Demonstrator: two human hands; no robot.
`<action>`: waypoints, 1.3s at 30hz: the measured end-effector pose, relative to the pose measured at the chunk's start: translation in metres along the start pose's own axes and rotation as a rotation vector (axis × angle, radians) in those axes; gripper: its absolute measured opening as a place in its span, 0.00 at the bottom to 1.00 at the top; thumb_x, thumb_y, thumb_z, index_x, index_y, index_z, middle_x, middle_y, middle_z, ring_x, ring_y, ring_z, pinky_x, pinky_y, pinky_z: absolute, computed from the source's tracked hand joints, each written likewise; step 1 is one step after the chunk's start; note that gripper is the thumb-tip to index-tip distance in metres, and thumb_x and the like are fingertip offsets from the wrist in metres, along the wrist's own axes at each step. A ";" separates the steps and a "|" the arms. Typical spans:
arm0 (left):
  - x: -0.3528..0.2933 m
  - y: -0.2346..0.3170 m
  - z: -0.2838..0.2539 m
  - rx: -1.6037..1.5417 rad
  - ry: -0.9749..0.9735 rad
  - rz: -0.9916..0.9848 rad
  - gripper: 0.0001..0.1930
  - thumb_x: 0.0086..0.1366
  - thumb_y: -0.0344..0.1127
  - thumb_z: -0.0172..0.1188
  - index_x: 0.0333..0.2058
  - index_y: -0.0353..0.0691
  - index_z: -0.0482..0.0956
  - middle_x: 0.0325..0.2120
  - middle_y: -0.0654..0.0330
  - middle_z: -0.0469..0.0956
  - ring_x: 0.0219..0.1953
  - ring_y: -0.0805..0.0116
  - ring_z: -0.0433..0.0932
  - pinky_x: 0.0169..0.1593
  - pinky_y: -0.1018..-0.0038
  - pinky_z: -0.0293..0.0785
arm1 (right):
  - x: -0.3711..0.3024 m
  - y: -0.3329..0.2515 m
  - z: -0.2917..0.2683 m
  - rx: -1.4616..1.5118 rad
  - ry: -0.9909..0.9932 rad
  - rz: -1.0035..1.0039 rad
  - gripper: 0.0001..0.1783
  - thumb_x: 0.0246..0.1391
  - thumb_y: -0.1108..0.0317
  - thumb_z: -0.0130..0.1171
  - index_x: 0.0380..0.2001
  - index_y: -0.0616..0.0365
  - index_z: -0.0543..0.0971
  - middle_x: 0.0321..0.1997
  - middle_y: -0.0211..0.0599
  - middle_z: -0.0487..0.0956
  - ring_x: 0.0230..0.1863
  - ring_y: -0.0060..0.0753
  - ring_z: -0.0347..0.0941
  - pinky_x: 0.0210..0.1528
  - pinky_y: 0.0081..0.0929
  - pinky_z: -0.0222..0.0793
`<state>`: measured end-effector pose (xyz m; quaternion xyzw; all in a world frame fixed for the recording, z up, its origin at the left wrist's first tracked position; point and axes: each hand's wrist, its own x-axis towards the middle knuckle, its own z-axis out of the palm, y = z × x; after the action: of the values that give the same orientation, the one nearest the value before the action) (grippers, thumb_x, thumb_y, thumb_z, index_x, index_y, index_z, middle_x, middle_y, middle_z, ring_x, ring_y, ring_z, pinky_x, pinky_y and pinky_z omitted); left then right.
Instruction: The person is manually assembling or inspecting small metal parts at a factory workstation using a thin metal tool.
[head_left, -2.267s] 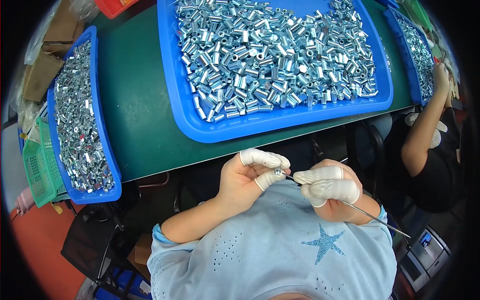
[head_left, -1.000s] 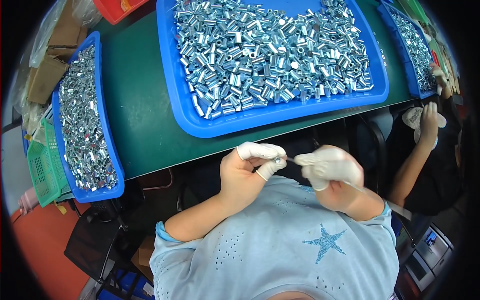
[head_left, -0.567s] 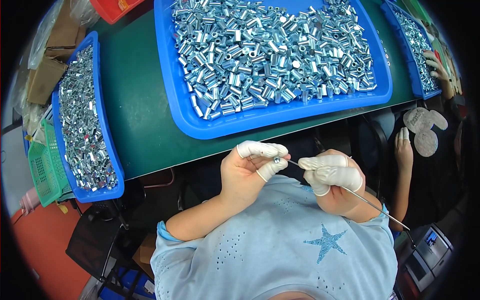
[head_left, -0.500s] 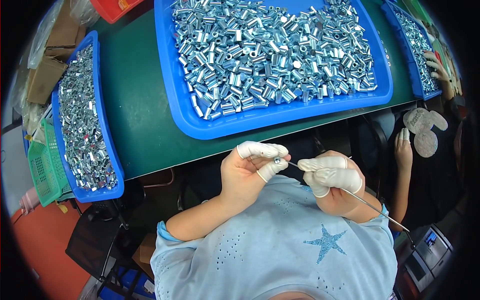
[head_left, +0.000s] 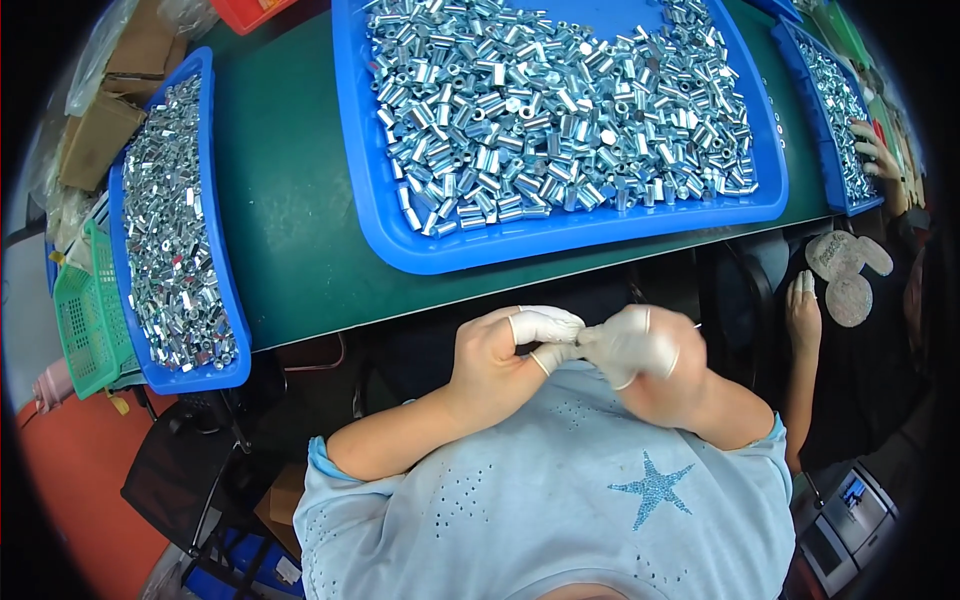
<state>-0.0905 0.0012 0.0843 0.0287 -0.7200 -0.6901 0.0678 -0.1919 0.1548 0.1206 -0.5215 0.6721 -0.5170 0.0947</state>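
Observation:
My left hand [head_left: 498, 362], with white finger cots on thumb and forefinger, is pinched closed in front of my chest. Half a second ago a small shiny metal sleeve showed at its fingertips; now the fingers hide nearly all of it. My right hand [head_left: 648, 358], also in white finger cots, is closed and smeared by motion, its fingertips meeting those of the left. The thin metal rod it held a moment ago is lost in the blur. Just beyond both hands is a large blue tray [head_left: 440, 262] heaped with short silvery metal sleeves [head_left: 560, 130].
On the green table [head_left: 285, 200], a second blue tray [head_left: 222, 270] of metal parts stands left, beside a green basket [head_left: 85, 320]. Another blue tray [head_left: 835, 150] is at far right, with another person's hand [head_left: 875, 150] at it. Cardboard boxes [head_left: 100, 135] sit far left.
My hands have come together at the fingertips, and the right one has turned. The long rod and the metal sleeve, plain to see before, are now mostly hidden. The view has shifted slightly.

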 end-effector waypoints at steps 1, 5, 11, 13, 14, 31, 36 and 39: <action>0.000 0.001 0.000 0.006 0.007 0.004 0.10 0.50 0.19 0.62 0.32 0.34 0.74 0.34 0.52 0.77 0.37 0.65 0.78 0.41 0.72 0.76 | 0.001 0.000 -0.001 0.136 0.018 0.130 0.15 0.34 0.83 0.61 0.29 0.61 0.71 0.32 0.43 0.77 0.21 0.31 0.73 0.22 0.21 0.70; -0.001 0.001 0.004 -0.479 0.093 -0.208 0.11 0.49 0.18 0.62 0.32 0.34 0.75 0.33 0.52 0.77 0.36 0.65 0.78 0.42 0.73 0.76 | 0.002 0.005 0.002 0.041 0.011 0.010 0.14 0.29 0.83 0.61 0.25 0.60 0.75 0.29 0.38 0.76 0.22 0.34 0.73 0.21 0.23 0.69; -0.006 0.002 -0.003 -0.352 0.009 -0.177 0.11 0.49 0.18 0.62 0.32 0.32 0.74 0.34 0.51 0.77 0.37 0.66 0.78 0.42 0.73 0.76 | 0.005 0.001 0.001 0.026 -0.048 -0.034 0.14 0.30 0.82 0.62 0.26 0.60 0.75 0.28 0.38 0.76 0.22 0.35 0.73 0.22 0.25 0.70; -0.005 0.003 -0.003 -0.423 -0.010 -0.203 0.10 0.49 0.18 0.62 0.32 0.32 0.74 0.34 0.51 0.77 0.37 0.66 0.78 0.42 0.73 0.76 | 0.005 0.006 0.001 0.158 0.036 0.016 0.14 0.31 0.81 0.63 0.27 0.60 0.75 0.28 0.38 0.75 0.21 0.34 0.72 0.21 0.25 0.69; -0.003 0.004 -0.005 -0.432 0.003 -0.175 0.10 0.49 0.18 0.62 0.32 0.32 0.74 0.34 0.51 0.77 0.37 0.66 0.78 0.42 0.72 0.76 | 0.005 0.005 0.002 0.156 0.042 0.018 0.14 0.31 0.81 0.63 0.27 0.60 0.75 0.28 0.38 0.75 0.21 0.34 0.72 0.21 0.25 0.69; 0.005 -0.001 -0.001 -0.649 0.014 -0.058 0.11 0.52 0.18 0.60 0.33 0.35 0.70 0.36 0.47 0.76 0.39 0.61 0.77 0.43 0.66 0.76 | 0.009 -0.022 -0.026 0.091 0.116 0.029 0.12 0.41 0.83 0.59 0.30 0.59 0.70 0.34 0.45 0.77 0.23 0.31 0.73 0.21 0.21 0.67; 0.007 -0.003 0.000 -0.664 0.030 -0.070 0.11 0.52 0.18 0.60 0.33 0.36 0.71 0.36 0.47 0.76 0.39 0.61 0.77 0.43 0.66 0.76 | 0.004 -0.019 -0.020 0.085 0.180 0.072 0.12 0.37 0.81 0.63 0.28 0.59 0.74 0.32 0.44 0.78 0.23 0.31 0.74 0.21 0.21 0.69; 0.006 -0.004 0.001 -0.665 0.027 -0.086 0.11 0.52 0.18 0.60 0.33 0.35 0.71 0.35 0.48 0.76 0.39 0.61 0.77 0.43 0.66 0.76 | 0.005 -0.019 -0.016 0.090 0.199 0.072 0.12 0.34 0.80 0.65 0.26 0.59 0.76 0.30 0.42 0.78 0.22 0.32 0.74 0.21 0.21 0.70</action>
<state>-0.0971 0.0009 0.0808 0.0447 -0.4526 -0.8890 0.0537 -0.1934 0.1619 0.1451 -0.4383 0.6726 -0.5922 0.0696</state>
